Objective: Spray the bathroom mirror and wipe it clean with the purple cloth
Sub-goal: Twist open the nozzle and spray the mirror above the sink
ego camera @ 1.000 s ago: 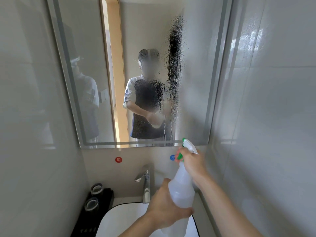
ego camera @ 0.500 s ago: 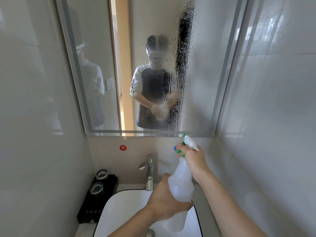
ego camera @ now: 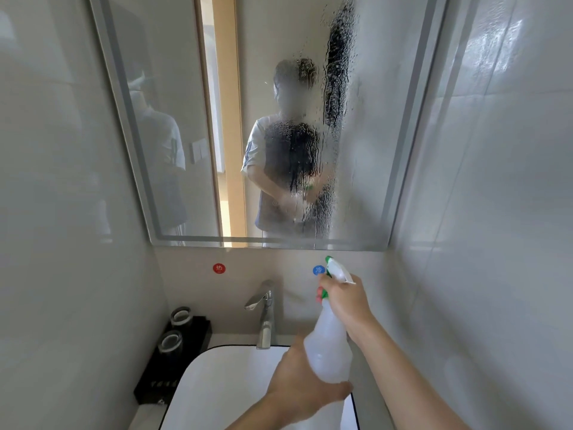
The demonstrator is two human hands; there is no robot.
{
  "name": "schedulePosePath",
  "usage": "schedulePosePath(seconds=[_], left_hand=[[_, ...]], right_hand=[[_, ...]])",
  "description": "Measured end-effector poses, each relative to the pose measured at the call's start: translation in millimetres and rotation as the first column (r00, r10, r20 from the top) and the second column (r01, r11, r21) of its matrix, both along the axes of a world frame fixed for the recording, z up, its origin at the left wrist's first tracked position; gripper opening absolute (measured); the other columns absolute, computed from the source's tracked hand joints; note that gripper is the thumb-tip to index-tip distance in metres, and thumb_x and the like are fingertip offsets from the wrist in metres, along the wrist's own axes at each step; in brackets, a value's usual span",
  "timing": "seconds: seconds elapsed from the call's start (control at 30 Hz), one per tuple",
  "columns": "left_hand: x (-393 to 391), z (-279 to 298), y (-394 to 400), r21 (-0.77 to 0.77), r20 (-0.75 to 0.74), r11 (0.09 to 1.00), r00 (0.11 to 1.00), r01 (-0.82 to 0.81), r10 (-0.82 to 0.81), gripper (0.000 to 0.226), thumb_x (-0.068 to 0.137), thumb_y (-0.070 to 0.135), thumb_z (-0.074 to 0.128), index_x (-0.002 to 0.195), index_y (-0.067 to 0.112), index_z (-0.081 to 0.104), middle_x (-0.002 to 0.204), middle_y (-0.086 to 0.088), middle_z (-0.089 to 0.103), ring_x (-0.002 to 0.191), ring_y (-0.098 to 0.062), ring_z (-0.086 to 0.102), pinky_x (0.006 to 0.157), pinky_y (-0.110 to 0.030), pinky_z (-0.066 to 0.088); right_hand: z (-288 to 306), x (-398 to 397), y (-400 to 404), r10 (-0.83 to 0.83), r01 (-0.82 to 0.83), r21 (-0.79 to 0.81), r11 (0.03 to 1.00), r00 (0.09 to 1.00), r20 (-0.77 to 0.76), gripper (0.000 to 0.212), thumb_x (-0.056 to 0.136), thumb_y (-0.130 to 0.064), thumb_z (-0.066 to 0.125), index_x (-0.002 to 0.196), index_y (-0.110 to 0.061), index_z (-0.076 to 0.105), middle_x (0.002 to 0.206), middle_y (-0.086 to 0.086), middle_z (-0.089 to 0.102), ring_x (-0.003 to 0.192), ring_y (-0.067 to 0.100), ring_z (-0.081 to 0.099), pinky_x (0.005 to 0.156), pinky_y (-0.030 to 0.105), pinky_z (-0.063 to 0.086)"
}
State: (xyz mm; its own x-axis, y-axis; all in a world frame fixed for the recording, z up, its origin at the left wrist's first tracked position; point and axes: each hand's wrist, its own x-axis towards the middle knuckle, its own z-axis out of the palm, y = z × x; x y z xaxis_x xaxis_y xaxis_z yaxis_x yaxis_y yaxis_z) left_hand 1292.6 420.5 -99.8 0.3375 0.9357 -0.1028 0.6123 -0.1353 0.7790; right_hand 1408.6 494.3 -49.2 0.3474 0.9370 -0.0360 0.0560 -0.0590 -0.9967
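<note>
The bathroom mirror (ego camera: 173, 88) fills the wall ahead; its right half is covered in spray droplets and runs, its left half looks dry. A translucent white spray bottle (ego camera: 328, 346) with a white and green trigger head is held up below the mirror's lower edge, nozzle towards the glass. My right hand (ego camera: 345, 301) grips the bottle's neck with fingers at the trigger. My left hand (ego camera: 299, 386) cups and grips the bottle's base. No purple cloth is in view.
A white basin (ego camera: 210, 386) with a dark rim sits below, with a chrome tap (ego camera: 263, 315) behind it. A black tray (ego camera: 173, 355) with two glasses stands at the left. Red and blue stickers mark the wall. Tiled walls close in on both sides.
The view has tipped downward, so the mirror sits higher in frame and more of the basin shows. Both hands keep their hold on the bottle, which sits slightly lower and more tilted.
</note>
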Motion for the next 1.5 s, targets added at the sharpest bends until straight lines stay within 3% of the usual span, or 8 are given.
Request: schedulePosePath(seconds=[0.1,0.2,0.4,0.63,0.93,1.13,1.3,1.5], left_hand=[[1,-8,6,0.019,0.082,0.999,0.996,-0.043,0.041,0.06,0.073,0.039,0.084,0.107,0.051,0.036,0.124,0.012,0.057,0.114,-0.009,0.06,0.09,-0.021,0.052],[1,-16,11,-0.023,0.118,0.993,0.986,-0.113,0.115,0.078,0.063,0.044,0.085,0.127,0.032,0.043,0.119,0.013,0.061,0.107,-0.007,0.063,0.092,-0.03,0.056],[-2,-32,11,-0.106,0.148,0.968,0.959,-0.229,0.243,0.077,0.052,0.05,0.088,0.113,0.042,0.041,0.107,0.018,0.064,0.099,0.0,0.063,0.085,-0.031,0.058],[-17,-52,0,-0.136,0.159,0.943,0.933,-0.304,0.324,0.083,0.052,0.047,0.089,0.117,0.044,0.038,0.11,0.019,0.061,0.104,-0.007,0.063,0.089,-0.038,0.058],[-27,-51,-7,-0.126,0.2,0.938,0.918,-0.322,0.342,0.086,0.048,0.048,0.088,0.12,0.038,0.042,0.111,0.015,0.062,0.103,-0.008,0.064,0.088,-0.038,0.059],[-57,-49,-8,-0.131,0.201,0.94,0.92,-0.316,0.337,0.081,0.05,0.044,0.091,0.115,0.036,0.043,0.112,0.013,0.063,0.102,-0.005,0.064,0.089,-0.035,0.059],[-82,-50,-6,-0.129,0.19,0.939,0.922,-0.317,0.338,0.083,0.049,0.044,0.091,0.116,0.036,0.042,0.111,0.011,0.064,0.099,-0.003,0.065,0.085,-0.031,0.059],[-96,-44,1,-0.125,0.156,0.958,0.948,-0.259,0.277,0.082,0.052,0.043,0.092,0.118,0.033,0.044,0.109,0.015,0.064,0.097,0.001,0.063,0.081,-0.024,0.056]], right_hand=[[0,4,4,0.083,-0.082,0.018,0.996,0.997,-0.011,0.021,0.081,-0.021,0.067,0.081,0.0,0.065,0.072,0.005,0.063,0.069,0.021,0.054,0.068,0.032,0.04],[1,5,6,0.147,-0.146,0.034,0.989,0.988,-0.05,0.036,0.068,-0.032,0.067,0.082,0.001,0.063,0.077,0.006,0.057,0.071,0.019,0.049,0.071,0.033,0.037],[-9,-10,14,0.122,-0.122,0.055,0.991,0.992,0.005,0.047,0.076,-0.044,0.067,0.083,0.003,0.065,0.067,0.009,0.065,0.063,0.018,0.057,0.069,0.032,0.048],[-25,-27,1,0.222,-0.227,0.114,0.967,0.973,0.056,0.033,0.095,-0.024,0.065,0.068,-0.007,0.058,0.058,0.007,0.055,0.047,0.009,0.048,0.048,0.013,0.039],[-21,-38,-5,0.262,-0.261,0.082,0.962,0.965,-0.006,0.018,0.09,-0.026,0.066,0.079,-0.012,0.07,0.085,0.01,0.073,0.065,0.01,0.058,0.063,0.023,0.046],[-21,-69,-3,0.252,-0.252,0.041,0.967,0.968,0.008,0.037,0.073,-0.044,0.063,0.079,-0.008,0.068,0.082,0.016,0.069,0.071,0.022,0.064,0.074,0.038,0.053],[-20,-96,-4,0.253,-0.251,0.074,0.965,0.967,-0.011,0.032,0.094,-0.022,0.061,0.076,0.006,0.059,0.062,0.007,0.057,0.06,0.019,0.051,0.064,0.031,0.042],[-23,-105,0,0.167,-0.161,0.068,0.985,0.981,-0.097,0.029,0.094,-0.025,0.066,0.087,0.002,0.063,0.063,0.004,0.057,0.059,0.017,0.054,0.058,0.026,0.045]])
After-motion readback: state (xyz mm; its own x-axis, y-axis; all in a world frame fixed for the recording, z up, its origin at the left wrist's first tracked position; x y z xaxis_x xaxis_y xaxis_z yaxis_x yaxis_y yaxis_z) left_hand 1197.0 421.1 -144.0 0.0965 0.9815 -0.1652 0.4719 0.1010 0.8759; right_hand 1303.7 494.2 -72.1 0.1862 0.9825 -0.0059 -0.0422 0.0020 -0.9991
